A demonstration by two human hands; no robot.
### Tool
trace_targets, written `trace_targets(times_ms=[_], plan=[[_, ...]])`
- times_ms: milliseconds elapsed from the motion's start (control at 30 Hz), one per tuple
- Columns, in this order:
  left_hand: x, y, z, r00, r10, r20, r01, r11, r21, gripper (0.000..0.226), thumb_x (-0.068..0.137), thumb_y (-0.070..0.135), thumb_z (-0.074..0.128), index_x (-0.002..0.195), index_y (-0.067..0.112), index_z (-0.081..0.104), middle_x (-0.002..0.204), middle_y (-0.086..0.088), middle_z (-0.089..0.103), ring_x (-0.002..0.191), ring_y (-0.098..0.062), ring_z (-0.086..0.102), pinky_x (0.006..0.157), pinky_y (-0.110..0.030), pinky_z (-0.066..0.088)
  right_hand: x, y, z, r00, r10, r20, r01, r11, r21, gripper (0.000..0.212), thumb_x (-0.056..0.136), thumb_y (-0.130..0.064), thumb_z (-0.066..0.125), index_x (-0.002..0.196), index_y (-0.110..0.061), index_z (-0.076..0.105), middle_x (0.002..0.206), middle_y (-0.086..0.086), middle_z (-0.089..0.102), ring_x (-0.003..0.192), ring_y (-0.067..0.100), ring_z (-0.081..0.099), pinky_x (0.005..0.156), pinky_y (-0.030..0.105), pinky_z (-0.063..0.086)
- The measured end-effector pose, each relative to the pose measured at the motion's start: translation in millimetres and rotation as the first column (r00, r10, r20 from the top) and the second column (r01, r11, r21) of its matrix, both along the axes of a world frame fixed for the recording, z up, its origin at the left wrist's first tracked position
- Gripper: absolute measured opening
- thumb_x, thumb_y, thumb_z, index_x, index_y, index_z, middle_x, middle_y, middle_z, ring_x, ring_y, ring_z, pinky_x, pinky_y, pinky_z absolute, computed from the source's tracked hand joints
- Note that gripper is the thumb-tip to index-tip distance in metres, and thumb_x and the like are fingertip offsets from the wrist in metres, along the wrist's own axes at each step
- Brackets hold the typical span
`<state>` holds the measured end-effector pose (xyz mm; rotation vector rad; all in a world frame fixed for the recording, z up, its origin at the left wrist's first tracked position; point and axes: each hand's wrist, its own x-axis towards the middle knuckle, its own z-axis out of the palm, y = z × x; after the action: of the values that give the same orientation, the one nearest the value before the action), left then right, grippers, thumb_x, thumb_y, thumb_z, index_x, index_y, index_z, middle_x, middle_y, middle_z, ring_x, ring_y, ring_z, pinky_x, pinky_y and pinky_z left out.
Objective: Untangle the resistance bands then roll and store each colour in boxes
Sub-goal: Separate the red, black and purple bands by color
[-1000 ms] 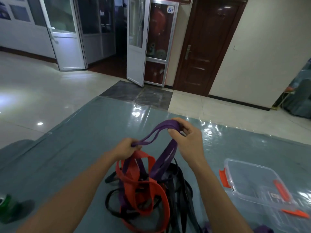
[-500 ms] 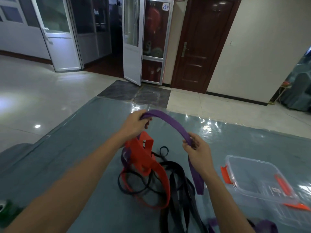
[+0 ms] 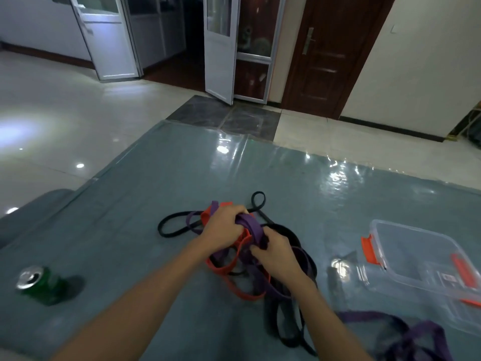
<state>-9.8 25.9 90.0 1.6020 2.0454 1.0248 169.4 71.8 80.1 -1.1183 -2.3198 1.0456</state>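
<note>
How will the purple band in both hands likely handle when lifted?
Probably floppy: the purple band folds sharply between the left hand and right hand. Likely to drag neighbours: the orange band and black bands lie tangled with it.

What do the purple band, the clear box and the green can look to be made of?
Purple band: likely rubber or latex, matte; it bends limply in flat strips. Clear box: transparent hard plastic, glossy, with orange clips. Green can: probably aluminium, given its silvery pull-tab top.
</note>
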Motion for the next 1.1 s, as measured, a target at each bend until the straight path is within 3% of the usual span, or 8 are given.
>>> trace_targets(times_ms=[133, 200, 367, 467, 667, 767, 900, 1100], plan=[[-7.7, -4.9, -19.5, 1.0, 0.003, 0.006, -0.003, 1.0, 0.011, 0.004, 0.079, 0.023, 0.063, 0.077, 0.021, 0.06, 0.07, 0.007, 0.061, 0.068, -0.014, 0.057, 0.064, -0.039, 0.046, -1.5, -1.1, 18.3, 0.987, -0.047, -0.154, 0.049, 0.999, 0.004, 0.013, 0.075, -0.03, 0.067, 0.078, -0.03, 0.054, 0.068, -0.01, 0.06, 0.057, 0.0, 0.051, 0.056, 0.011, 0.041], [-8.5, -8.1, -35.9, 1.0, 0.01, -0.019, -0.01, 1.0, 0.003, 0.018, 0.088, 0.032, 0.068, 0.077, 0.021, 0.059, 0.065, 0.009, 0.056, 0.062, -0.01, 0.052, 0.059, -0.035, 0.04, -0.8, -1.7, 28.8, 0.974, -0.062, -0.219, 0.054, 0.998, -0.041, 0.013, 0.079, -0.021, 0.066, 0.084, -0.03, 0.059, 0.073, -0.013, 0.066, 0.056, -0.001, 0.055, 0.054, 0.009, 0.042], [-8.5, -12.9, -65.4, 1.0, -0.025, 0.013, 0.025, 0.999, 0.023, 0.031, 0.087, 0.021, 0.071, 0.069, 0.036, 0.051, 0.062, 0.012, 0.055, 0.059, 0.001, 0.05, 0.058, -0.027, 0.041, 1.8, -1.3, 59.7, 0.911, -0.108, -0.398, 0.103, 0.994, -0.035, 0.012, 0.074, -0.035, 0.053, 0.084, -0.033, 0.06, 0.069, -0.011, 0.063, 0.056, -0.001, 0.051, 0.055, 0.011, 0.041], [-16.5, -10.1, -71.8, 0.999, 0.001, -0.036, -0.001, 1.0, 0.006, 0.024, 0.088, 0.014, 0.069, 0.076, 0.03, 0.056, 0.07, 0.007, 0.062, 0.066, -0.01, 0.059, 0.062, -0.034, 0.046, 10.2, 6.7, 74.2, 0.874, -0.156, -0.459, 0.155, 0.987, -0.04, 0.012, 0.076, -0.028, 0.053, 0.082, -0.034, 0.061, 0.072, -0.007, 0.063, 0.059, 0.001, 0.05, 0.056, 0.014, 0.041], [-53.4, 6.5, -54.6, 0.993, 0.107, 0.054, -0.106, 0.994, -0.026, 0.009, 0.098, 0.013, 0.063, 0.094, 0.016, 0.07, 0.081, 0.001, 0.072, 0.075, -0.016, 0.066, 0.073, -0.03, 0.048, 29.6, 15.4, 66.1, 0.872, -0.222, -0.437, 0.204, 0.975, -0.087, 0.01, 0.076, -0.03, 0.054, 0.081, -0.031, 0.061, 0.077, 0.008, 0.064, 0.06, 0.011, 0.052, 0.052, 0.021, 0.042], [-66.9, 20.6, -5.7, 0.974, 0.155, 0.162, -0.163, 0.986, 0.041, 0.016, 0.101, 0.014, 0.058, 0.09, 0.022, 0.067, 0.071, 0.006, 0.067, 0.061, 0.0, 0.059, 0.065, -0.026, 0.043, 33.3, 22.1, 48.6, 0.895, -0.241, -0.376, 0.216, 0.971, -0.108, 0.017, 0.083, -0.017, 0.059, 0.083, -0.034, 0.06, 0.077, 0.002, 0.068, 0.06, 0.014, 0.054, 0.053, 0.019, 0.044], [-74.1, 37.6, 79.6, 0.954, 0.089, 0.287, -0.163, 0.955, 0.247, 0.034, 0.101, 0.008, 0.05, 0.082, 0.033, 0.062, 0.064, 0.009, 0.066, 0.058, -0.002, 0.062, 0.06, -0.021, 0.05, 27.2, 25.6, 31.9, 0.916, -0.224, -0.334, 0.188, 0.973, -0.136, 0.028, 0.087, -0.012, 0.062, 0.097, -0.038, 0.063, 0.089, -0.006, 0.073, 0.08, 0.024, 0.067, 0.073, 0.032, 0.056], [-66.6, 24.2, 107.2, 0.981, 0.035, 0.19, -0.085, 0.961, 0.264, 0.024, 0.101, 0.007, 0.05, 0.086, 0.02, 0.063, 0.067, 0.003, 0.063, 0.061, -0.012, 0.061, 0.062, -0.03, 0.053, 7.5, 22.2, 21.8, 0.941, -0.161, -0.297, 0.127, 0.983, -0.131, 0.022, 0.072, -0.028, 0.054, 0.092, -0.03, 0.063, 0.082, -0.001, 0.07, 0.079, 0.03, 0.068, 0.075, 0.053, 0.058]])
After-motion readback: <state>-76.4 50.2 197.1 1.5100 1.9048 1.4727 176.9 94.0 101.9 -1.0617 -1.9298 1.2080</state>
